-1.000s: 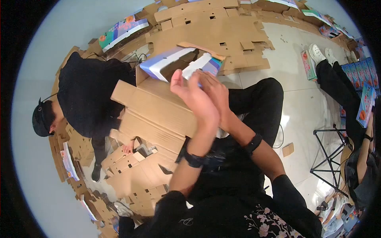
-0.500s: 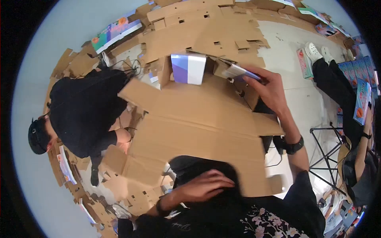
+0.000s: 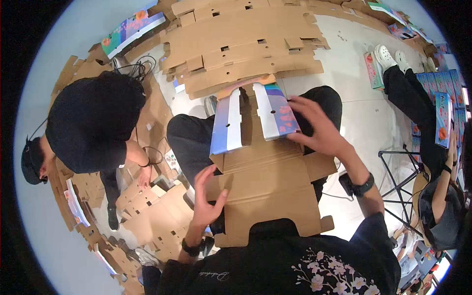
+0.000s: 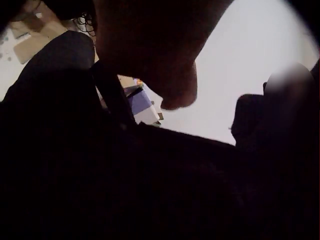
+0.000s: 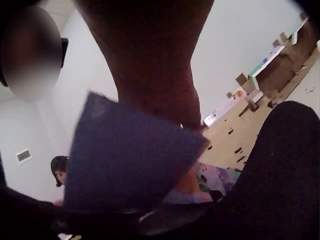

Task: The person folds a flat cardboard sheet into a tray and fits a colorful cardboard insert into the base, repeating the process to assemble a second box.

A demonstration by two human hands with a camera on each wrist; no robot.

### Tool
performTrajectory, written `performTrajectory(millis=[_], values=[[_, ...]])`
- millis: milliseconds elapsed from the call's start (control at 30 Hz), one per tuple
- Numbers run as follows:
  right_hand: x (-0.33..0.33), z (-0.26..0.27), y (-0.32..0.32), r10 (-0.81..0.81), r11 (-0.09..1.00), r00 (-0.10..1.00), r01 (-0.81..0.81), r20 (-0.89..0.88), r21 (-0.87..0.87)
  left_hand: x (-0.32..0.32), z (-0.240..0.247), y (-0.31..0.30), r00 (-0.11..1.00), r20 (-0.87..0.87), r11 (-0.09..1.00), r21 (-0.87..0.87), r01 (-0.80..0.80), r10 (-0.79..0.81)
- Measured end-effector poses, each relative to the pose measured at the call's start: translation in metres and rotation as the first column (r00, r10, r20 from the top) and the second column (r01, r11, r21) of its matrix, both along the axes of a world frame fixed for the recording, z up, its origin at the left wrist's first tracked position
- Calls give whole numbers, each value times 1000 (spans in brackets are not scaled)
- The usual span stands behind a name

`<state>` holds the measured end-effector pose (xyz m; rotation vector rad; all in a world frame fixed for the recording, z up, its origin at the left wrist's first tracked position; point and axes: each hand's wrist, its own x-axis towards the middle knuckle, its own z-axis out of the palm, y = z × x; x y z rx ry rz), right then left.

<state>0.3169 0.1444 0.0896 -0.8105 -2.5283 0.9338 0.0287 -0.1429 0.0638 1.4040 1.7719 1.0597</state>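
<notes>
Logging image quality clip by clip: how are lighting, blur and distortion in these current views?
Head: brightly lit, the carton, left hand and right hand legible, but fisheye curvature bends the edges and the corners go black; left wrist: mostly black, the hand a dark shape against a pale background; right wrist: also underexposed, detail soft, with a blurred oval at upper left.

Cartons under the person's hands: one carton (image 3: pixel 268 184), with two printed flaps (image 3: pixel 275 115), one hole seen in each. Hands at it: two, one left hand (image 3: pixel 206 201) and one right hand (image 3: pixel 322 130). Other people (image 3: pixel 93 128): at least two. Caps (image 3: pixel 32 161): one. White clogs (image 3: pixel 385 57): two. Folding frames (image 3: pixel 407 196): one. Boxes held at far right: one held box (image 3: pixel 443 120). Stacked boxes (image 3: pixel 432 87): at least four, exact total indeterminable. Flat cardboard sheets (image 3: pixel 246 32): several, overlapping, uncountable.
</notes>
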Motion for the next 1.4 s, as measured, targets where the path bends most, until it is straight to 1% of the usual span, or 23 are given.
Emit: performTrajectory(millis=[33,67,100,167,200,300,400,467,533,600,667,733,800,833,900,933,1033,1133,1167,1233,1267,1367,1400], values=[[11,6,-3,-150,982,988,151,22,-109,-3,-7,-9,985,-168,999,14,-29,31],[25,13,-8,-294,930,954,300,62,-212,-5,-11,-17,929,-316,979,119,-165,195],[40,17,-18,-428,843,896,443,120,-306,-4,-10,-21,923,-210,947,75,-313,322],[71,19,-36,-440,621,836,546,327,-562,-1,-9,-25,819,-21,817,-50,-574,574],[81,20,-47,-416,476,805,590,424,-652,-3,-17,-31,800,75,795,-199,-573,595],[70,21,-92,-467,486,859,447,209,-751,11,-6,-20,745,424,857,-282,-432,515],[40,24,-113,-445,835,895,423,21,-351,19,1,-9,929,239,956,-149,-254,284],[34,36,-110,-298,840,952,298,73,-454,19,28,19,992,-48,992,-52,-116,113],[27,40,-103,-187,866,979,203,81,-456,10,33,26,996,-93,992,-124,-19,7],[19,31,-91,-222,788,963,269,152,-554,3,27,33,990,-131,986,-163,35,-57],[17,14,-81,-277,731,938,346,209,-588,-5,0,39,993,69,974,-213,-82,99],[7,16,-62,-254,778,904,402,345,-482,-19,-15,54,915,337,961,-234,-146,221],[-3,12,-41,-167,821,842,408,513,-401,-36,-24,73,956,224,924,-369,-98,191],[-6,3,-28,-62,824,863,328,502,-462,-44,-36,81,983,140,902,-429,-50,121],[-9,-24,-3,140,800,875,176,464,-573,-58,-59,94,977,199,907,-396,146,-71],[-8,-34,8,294,870,869,-71,398,-488,-61,-62,102,960,226,895,-374,244,-167],[-6,-62,11,264,946,880,-156,395,-283,-72,-50,114,971,67,772,-595,224,-230],[3,-51,2,205,940,918,-88,340,-329,-77,-69,96,933,336,875,-405,265,-127],[6,-41,3,160,817,932,60,326,-573,-80,-69,93,906,412,870,-404,282,-102],[11,-17,3,64,337,940,297,336,-894,-85,-38,91,832,553,857,-407,317,-46],[22,-8,5,102,309,953,243,286,-920,-89,-27,87,745,666,887,-356,293,22],[45,-13,-8,-134,565,985,-14,-109,-825,-89,-23,71,569,821,997,17,75,-57],[40,-13,-13,-217,557,965,-3,-150,-830,-76,-5,76,658,753,1000,-2,17,-10]])
